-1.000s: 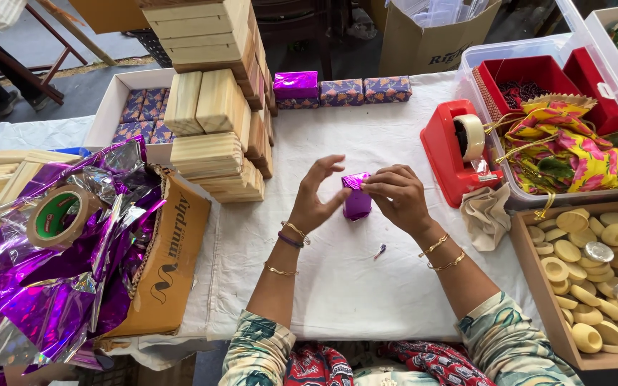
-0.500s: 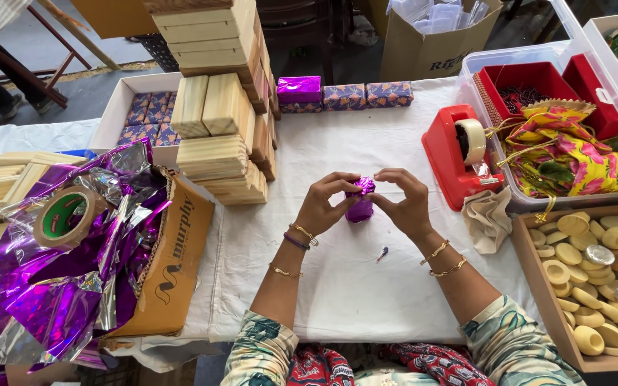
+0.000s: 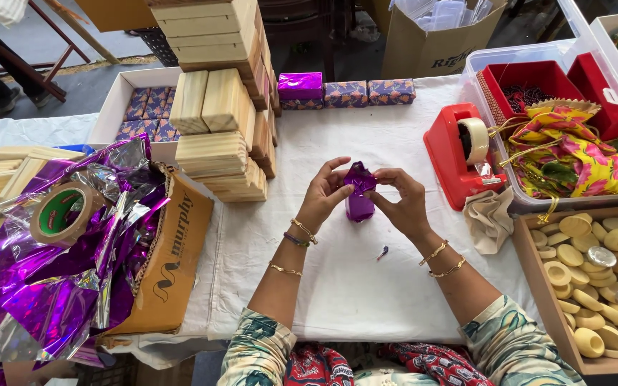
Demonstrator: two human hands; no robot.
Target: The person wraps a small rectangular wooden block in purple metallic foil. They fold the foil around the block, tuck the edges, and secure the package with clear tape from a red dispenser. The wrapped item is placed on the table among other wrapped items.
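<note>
While both hands pinch the top of the small block standing upright on the white cloth at the middle of the table, the shiny purple foil around it looks slippery and springy, and I'd guess the folded end could pop open if either thumb eases off. The left hand has its fingers closed on the left of the crumpled top, and the right hand presses the fold from the other side, so the block is held between them. Thin foil like that may also tear at a hard wooden corner if pulled too tight. The red tape dispenser sits near the right hand, within reach but not touching. Behind the left hand stand stacked bare wooden blocks, pale, square-edged and grainy. Further back lie finished parcels, one purple, the others patterned. Loose purple foil sheets spill glossy and wrinkled over a cardboard box, with a roll of tape on top.
</note>
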